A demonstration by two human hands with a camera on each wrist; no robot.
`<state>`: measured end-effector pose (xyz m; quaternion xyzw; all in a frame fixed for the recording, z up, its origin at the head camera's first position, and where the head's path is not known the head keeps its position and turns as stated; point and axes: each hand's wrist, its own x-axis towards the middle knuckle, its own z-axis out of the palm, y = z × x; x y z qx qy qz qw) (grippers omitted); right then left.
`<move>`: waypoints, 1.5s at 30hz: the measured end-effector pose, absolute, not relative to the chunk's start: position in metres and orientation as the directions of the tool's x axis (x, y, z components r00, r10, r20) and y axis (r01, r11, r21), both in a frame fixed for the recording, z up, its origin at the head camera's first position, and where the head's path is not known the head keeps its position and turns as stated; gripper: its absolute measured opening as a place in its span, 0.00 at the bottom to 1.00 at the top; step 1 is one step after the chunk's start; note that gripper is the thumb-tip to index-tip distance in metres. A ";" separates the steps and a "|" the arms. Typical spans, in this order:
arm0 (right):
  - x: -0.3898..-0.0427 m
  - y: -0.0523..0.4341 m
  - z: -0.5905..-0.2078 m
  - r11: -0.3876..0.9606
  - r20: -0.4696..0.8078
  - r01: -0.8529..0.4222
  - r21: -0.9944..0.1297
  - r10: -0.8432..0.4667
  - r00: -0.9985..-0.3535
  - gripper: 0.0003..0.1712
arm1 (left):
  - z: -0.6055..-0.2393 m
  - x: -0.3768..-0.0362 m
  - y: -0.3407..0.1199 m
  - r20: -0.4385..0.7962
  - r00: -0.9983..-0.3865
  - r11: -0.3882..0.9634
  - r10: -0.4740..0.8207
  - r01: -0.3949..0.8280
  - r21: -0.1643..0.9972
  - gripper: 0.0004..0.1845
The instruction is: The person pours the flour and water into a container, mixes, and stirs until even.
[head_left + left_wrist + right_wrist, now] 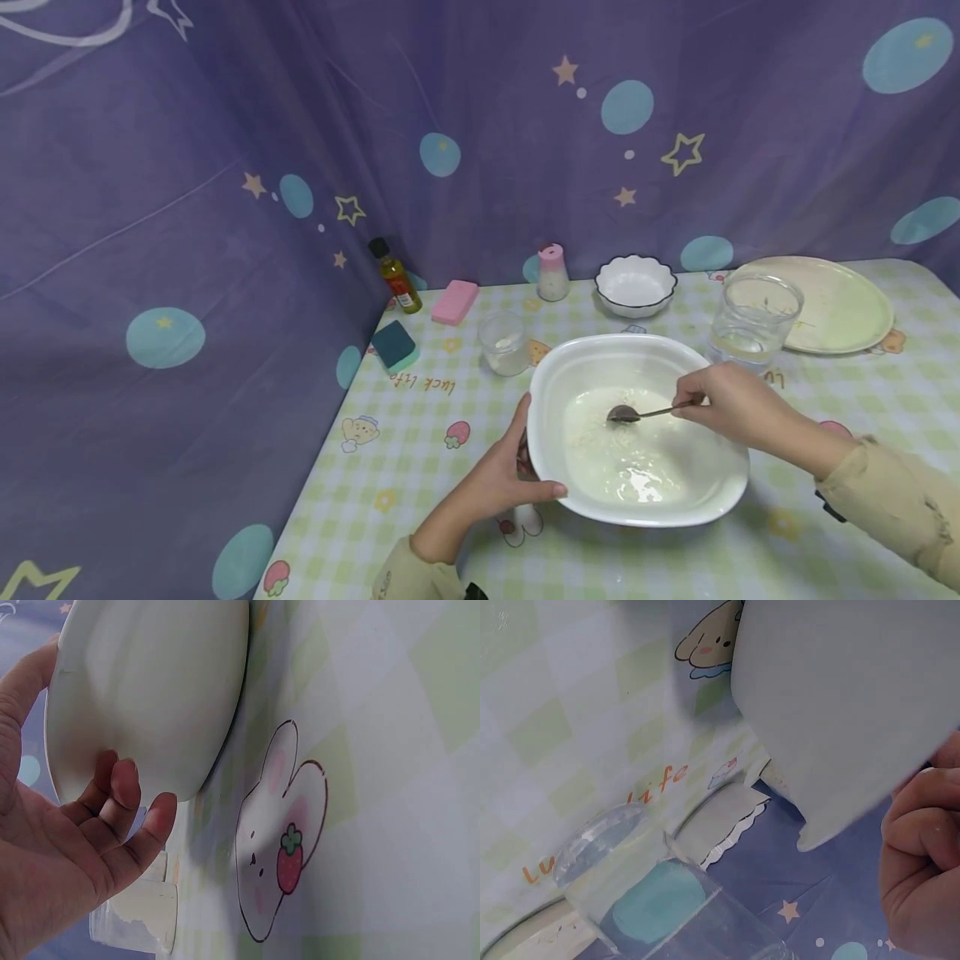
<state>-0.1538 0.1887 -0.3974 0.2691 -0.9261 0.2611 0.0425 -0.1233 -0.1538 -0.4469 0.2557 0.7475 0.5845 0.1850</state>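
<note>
Left hand closest to camera: thumb over the near-left rim of the big white bowl, fingers curled under its outer wall. Wrist view confirms fingers against the bowl's underside. Bowl sits on the checked tablecloth, front centre, shallow milky liquid inside.

Right hand over the bowl's right rim, pinching the handle of a metal spoon; spoon head is down in the liquid near the middle. In the right wrist view the fingers are curled, spoon not visible there.

Behind the bowl: small glass cup to the left, larger clear glass to the right, just beside a flat plate. Back row by the curtain: oil bottle, pink block, pink-capped shaker, small scalloped bowl. Green sponge near the left table edge.
</note>
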 end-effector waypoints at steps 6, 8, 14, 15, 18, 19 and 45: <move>-0.149 0.196 -0.389 0.724 0.144 -0.508 -0.468 -0.504 -0.851 0.14 | -0.448 -0.124 -0.153 0.024 -0.797 0.165 0.603 0.154 0.974 0.65; -0.147 0.198 -0.387 0.720 0.115 -0.502 -0.478 -0.516 -0.849 0.13 | -0.447 -0.124 -0.153 0.022 -0.797 0.163 0.603 0.150 0.975 0.65; -0.142 0.206 -0.384 0.687 0.076 -0.504 -0.524 -0.552 -0.830 0.12 | -0.445 -0.124 -0.153 0.007 -0.797 0.165 0.604 0.134 0.977 0.65; -0.141 0.207 -0.384 0.675 0.073 -0.504 -0.539 -0.559 -0.826 0.12 | -0.444 -0.124 -0.153 0.000 -0.797 0.168 0.604 0.127 0.978 0.65; -0.140 0.206 -0.387 0.637 0.089 -0.520 -0.569 -0.581 -0.809 0.12 | -0.443 -0.124 -0.153 -0.022 -0.799 0.180 0.602 0.109 0.978 0.65; -0.140 0.205 -0.389 0.626 0.100 -0.528 -0.574 -0.586 -0.804 0.12 | -0.443 -0.124 -0.153 -0.028 -0.800 0.186 0.600 0.106 0.977 0.64; -0.158 0.160 -0.408 0.670 0.303 -0.552 -0.496 -0.462 -0.834 0.12 | -0.445 -0.124 -0.152 0.005 -0.805 0.206 0.594 0.158 0.966 0.65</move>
